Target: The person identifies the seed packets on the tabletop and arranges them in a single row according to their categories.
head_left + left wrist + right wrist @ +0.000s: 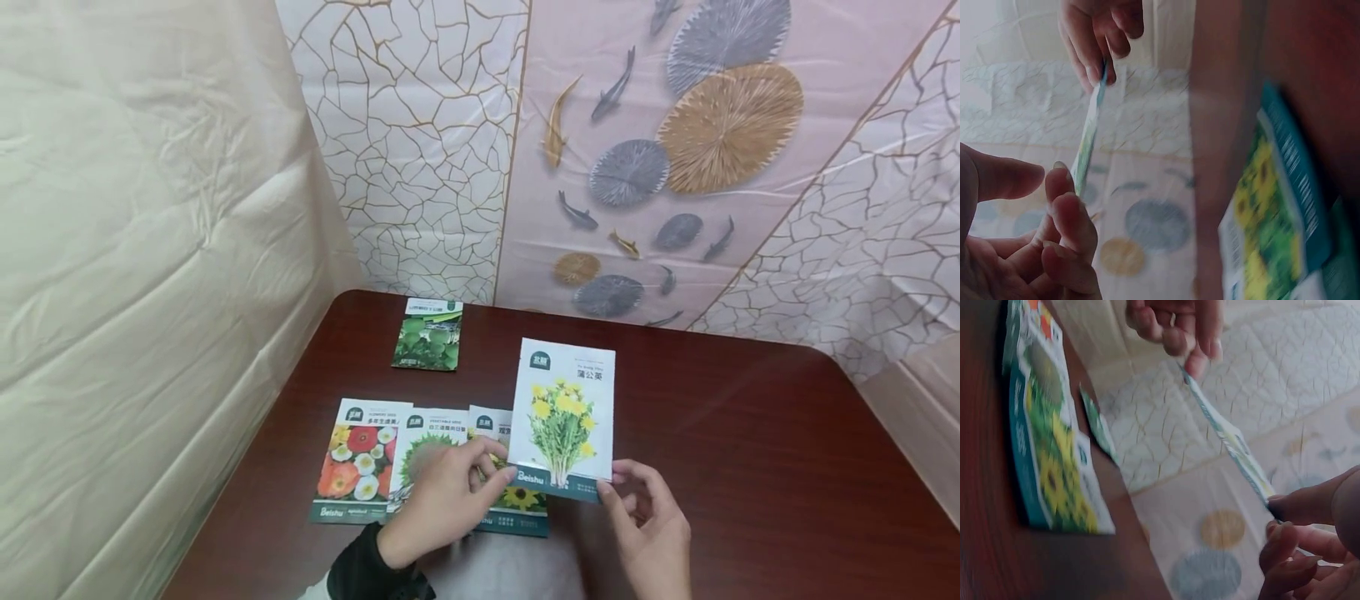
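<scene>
A dandelion seed packet [562, 417] is held up above the table, printed front toward the head camera. My right hand [652, 533] pinches its lower right corner between thumb and fingers. Close by the lower left corner is my left hand [442, 500], its fingers loosely bent. The left wrist view shows a gap between the left thumb [1019, 176] and the fingertips. Below the left hand, three seed packets lie overlapping in a row: a poppy packet [352, 467], a green-and-white vegetable seed packet [435, 429] and a yellow sunflower packet [517, 500]. The left hand partly covers the last two.
A green leafy seed packet [429, 342] lies alone near the back edge of the dark red table [750, 467]. A patterned cloth [427, 167] hangs behind the table, and a cream cloth [165, 250] hangs along its left side.
</scene>
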The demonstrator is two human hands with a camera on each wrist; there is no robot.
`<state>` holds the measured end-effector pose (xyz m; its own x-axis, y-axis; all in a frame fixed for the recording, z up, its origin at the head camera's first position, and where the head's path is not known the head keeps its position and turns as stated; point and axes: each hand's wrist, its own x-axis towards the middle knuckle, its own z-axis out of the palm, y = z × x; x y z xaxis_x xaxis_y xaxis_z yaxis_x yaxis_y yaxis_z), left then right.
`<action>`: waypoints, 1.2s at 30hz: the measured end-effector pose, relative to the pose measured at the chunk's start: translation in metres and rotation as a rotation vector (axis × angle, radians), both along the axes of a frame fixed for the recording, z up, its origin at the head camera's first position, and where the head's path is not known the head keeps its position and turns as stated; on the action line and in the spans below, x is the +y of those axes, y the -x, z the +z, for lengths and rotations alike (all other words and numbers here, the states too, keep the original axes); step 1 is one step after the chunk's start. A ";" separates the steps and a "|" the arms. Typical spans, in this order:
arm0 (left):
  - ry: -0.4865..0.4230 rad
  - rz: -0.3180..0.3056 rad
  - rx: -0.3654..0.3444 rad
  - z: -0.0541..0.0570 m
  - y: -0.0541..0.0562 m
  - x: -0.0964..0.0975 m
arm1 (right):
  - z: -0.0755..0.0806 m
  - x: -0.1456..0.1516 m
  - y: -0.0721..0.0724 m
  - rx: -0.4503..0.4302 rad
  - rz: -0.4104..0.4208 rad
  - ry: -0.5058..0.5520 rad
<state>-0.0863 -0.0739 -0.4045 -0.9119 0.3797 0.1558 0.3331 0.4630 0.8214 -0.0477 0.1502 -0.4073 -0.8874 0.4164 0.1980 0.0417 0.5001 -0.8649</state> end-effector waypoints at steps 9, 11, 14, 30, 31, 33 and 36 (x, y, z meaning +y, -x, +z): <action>-0.041 -0.248 -0.257 -0.022 0.004 0.022 | -0.022 0.037 -0.002 -0.197 -0.026 -0.197; -0.020 -0.274 -0.276 -0.025 0.005 0.026 | -0.026 0.043 -0.003 -0.246 -0.003 -0.223; -0.005 -0.293 -0.312 -0.030 0.006 0.031 | -0.033 0.051 -0.004 -0.310 0.028 -0.243; -0.044 -0.293 -0.465 -0.049 0.010 0.036 | -0.054 0.063 0.003 -0.438 0.155 -0.304; -0.042 -0.291 -0.472 -0.049 0.010 0.036 | -0.054 0.063 0.003 -0.442 0.156 -0.306; -0.035 -0.288 -0.472 -0.049 0.010 0.036 | -0.055 0.064 0.003 -0.444 0.151 -0.312; -0.028 -0.291 -0.461 -0.049 0.010 0.036 | -0.055 0.065 0.003 -0.451 0.123 -0.326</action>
<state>-0.0965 -0.0378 -0.4536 -0.7460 0.6279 -0.2218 0.0463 0.3812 0.9233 -0.0505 0.2153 -0.4621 -0.9520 0.2854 -0.1106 0.2955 0.7627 -0.5752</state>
